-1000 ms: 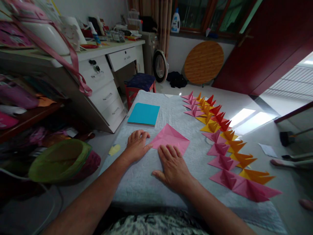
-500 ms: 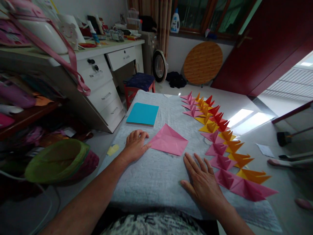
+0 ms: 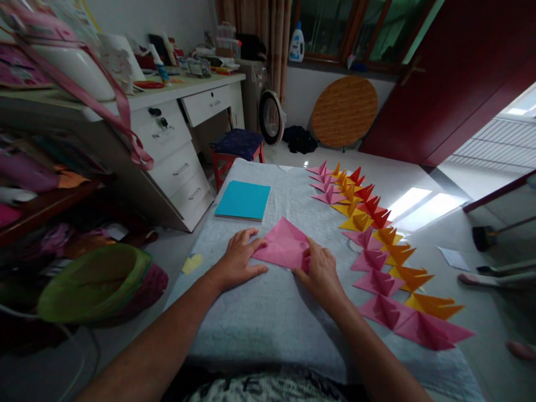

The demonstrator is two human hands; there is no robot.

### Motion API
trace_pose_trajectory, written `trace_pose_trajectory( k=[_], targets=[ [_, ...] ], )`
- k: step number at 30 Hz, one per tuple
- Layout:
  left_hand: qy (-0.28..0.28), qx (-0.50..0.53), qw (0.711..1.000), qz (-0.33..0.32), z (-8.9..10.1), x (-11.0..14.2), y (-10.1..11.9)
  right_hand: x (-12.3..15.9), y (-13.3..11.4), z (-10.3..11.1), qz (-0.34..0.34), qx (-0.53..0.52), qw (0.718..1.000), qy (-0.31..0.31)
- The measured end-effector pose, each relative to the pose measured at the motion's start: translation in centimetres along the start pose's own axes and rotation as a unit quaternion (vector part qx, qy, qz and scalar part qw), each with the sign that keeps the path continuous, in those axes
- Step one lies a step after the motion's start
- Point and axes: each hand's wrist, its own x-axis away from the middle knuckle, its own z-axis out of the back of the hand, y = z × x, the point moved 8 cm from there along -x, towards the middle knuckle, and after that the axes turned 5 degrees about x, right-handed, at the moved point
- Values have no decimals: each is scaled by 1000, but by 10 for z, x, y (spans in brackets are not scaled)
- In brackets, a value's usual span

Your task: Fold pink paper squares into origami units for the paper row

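Observation:
A pink sheet of origami paper (image 3: 283,245), creased and partly folded, lies in front of me on the cloth-covered table. At its left corner rests my left hand (image 3: 239,258), open, with the thumb spread away and a fingertip on the paper. My right hand (image 3: 321,272) has its fingers curled over the paper's right edge, thumb low at the near corner, closed on it; part of that edge is hidden beneath the fingers. Beyond my left hand sits a stack of blue square paper (image 3: 243,200).
Rows of folded pink paper cranes (image 3: 379,282), yellow cranes (image 3: 412,276) and red cranes (image 3: 372,204) line the table's right side. A small yellow paper piece (image 3: 192,263) lies at the left edge. A lined bin (image 3: 96,279) stands on the floor by the desk (image 3: 171,162).
My right hand has moved left and forward from the cloth onto the paper's right edge and closed there. My left hand has shifted slightly right, its fingertip now over the left corner.

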Motion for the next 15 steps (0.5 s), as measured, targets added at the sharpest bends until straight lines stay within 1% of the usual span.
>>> trace_pose_trajectory(
  k=[2, 4, 6, 9, 13, 15],
  targets=[
    [3, 6, 1000, -4, 1, -1, 0, 0, 1, -4, 7, -52, 999, 4],
    [4, 19, 1000, -9, 3, -3, 1, 2, -2, -3, 32, -89, 996, 6],
    [6, 38, 999, -16, 4, -5, 3, 5, -7, 4, 72, -111, 991, 22],
    [13, 73, 997, -26, 6, -7, 9, 8, -13, 21, 116, -139, 981, 76],
    [33, 136, 990, -34, 7, -7, 14, 9, -10, 37, 112, -174, 968, 142],
    [55, 151, 986, -44, 7, -6, 15, 11, -9, 42, 110, -193, 961, 166]
  ],
)
